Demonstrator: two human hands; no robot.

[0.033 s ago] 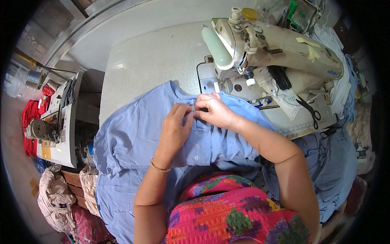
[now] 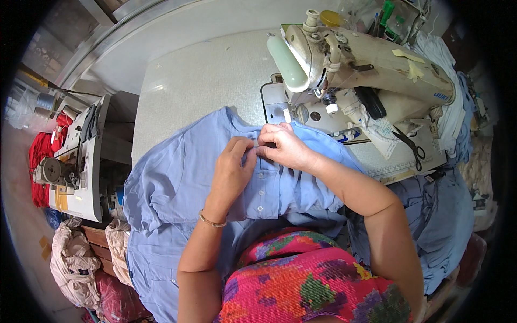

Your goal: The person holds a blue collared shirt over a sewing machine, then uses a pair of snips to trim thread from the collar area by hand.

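Hands meet at the centre of the frame, over a light blue shirt (image 2: 172, 177) spread across the near edge of the grey table (image 2: 199, 81). The left hand (image 2: 232, 169) lies palm down on the cloth, its fingers curled and its fingertips pinching a fold at the upper edge of the garment. The right hand (image 2: 285, 146) comes in from the right. It is closed on the same fold, and its fingertips touch those of the left. What lies between the fingertips is too small to tell.

The picture taken a split second before shows the same pose, so nothing has shifted. Both hands hold the fold, and the shirt lies where it was, short of the needle.

A row of white buttons (image 2: 260, 189) runs down the shirt just below the hands. A thin bracelet (image 2: 211, 220) circles the left wrist.

The cream sewing machine (image 2: 371, 64) stands in the upper right, just beyond the hands, with black scissors (image 2: 412, 145) lying beside its base. More blue cloth (image 2: 436, 210) hangs at the right edge. A 2nd machine (image 2: 70, 161) and red fabric (image 2: 40, 156) sit at the far left.
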